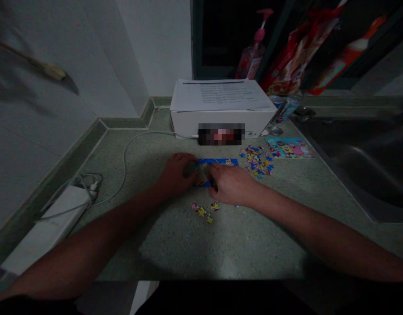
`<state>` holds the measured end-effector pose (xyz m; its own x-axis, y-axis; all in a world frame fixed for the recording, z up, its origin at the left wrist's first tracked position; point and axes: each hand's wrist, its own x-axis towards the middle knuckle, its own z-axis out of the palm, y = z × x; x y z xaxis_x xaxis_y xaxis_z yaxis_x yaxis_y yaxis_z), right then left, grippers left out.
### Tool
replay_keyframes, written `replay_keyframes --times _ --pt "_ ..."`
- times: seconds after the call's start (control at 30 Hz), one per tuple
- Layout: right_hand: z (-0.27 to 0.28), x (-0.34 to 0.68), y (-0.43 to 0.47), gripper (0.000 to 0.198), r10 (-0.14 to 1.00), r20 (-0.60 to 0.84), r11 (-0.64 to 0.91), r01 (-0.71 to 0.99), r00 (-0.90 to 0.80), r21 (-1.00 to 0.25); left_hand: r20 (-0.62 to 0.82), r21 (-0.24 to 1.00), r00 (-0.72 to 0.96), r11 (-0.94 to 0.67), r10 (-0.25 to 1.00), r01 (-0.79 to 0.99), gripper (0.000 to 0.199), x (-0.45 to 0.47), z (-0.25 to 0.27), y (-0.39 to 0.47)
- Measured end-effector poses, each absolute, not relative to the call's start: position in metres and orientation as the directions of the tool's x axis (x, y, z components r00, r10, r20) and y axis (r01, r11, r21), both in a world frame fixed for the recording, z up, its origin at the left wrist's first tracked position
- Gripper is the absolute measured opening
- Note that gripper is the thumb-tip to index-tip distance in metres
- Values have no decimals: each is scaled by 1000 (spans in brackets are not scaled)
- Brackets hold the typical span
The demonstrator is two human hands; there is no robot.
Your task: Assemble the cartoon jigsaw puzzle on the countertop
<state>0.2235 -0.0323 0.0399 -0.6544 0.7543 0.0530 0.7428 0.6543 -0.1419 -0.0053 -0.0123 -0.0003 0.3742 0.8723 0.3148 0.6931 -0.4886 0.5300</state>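
Note:
A small blue jigsaw puzzle board (232,162) lies on the countertop between my hands, partly covered by them. My left hand (178,176) is at its left edge, fingers curled and thumb against the board. Over the board's right part, my right hand (232,183) has its fingers bent and drawn together; whatever is in them is hidden. Several loose puzzle pieces (201,211) lie just in front of the board. A bigger heap of puzzle pieces (256,161) sits to the right of it.
Behind the board, a phone (219,134) on a cable leans against a white box (221,117) topped with printed paper. A colourful picture card (290,148) lies near the sink (362,162). A white power strip (53,225) is at the left; bottles and a red bag stand behind.

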Motion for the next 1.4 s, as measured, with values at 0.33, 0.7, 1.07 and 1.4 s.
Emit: replay_keyframes --times 0.33,0.7,1.07,1.4 --pt "49 224 -35 16 759 12 645 751 -651 -142 307 524 379 -488 873 698 41 -5 -2 -11" --pt "65 239 -29 19 792 125 610 771 -597 -181 320 574 313 -446 894 686 31 -5 1 -12" --pt "29 294 -46 16 829 261 557 771 -495 -310 287 653 133 -296 949 697 11 -11 -1 -6" --pt "27 293 -47 16 884 183 467 840 -431 -277 282 656 140 -297 949 694 12 -12 -2 -6"
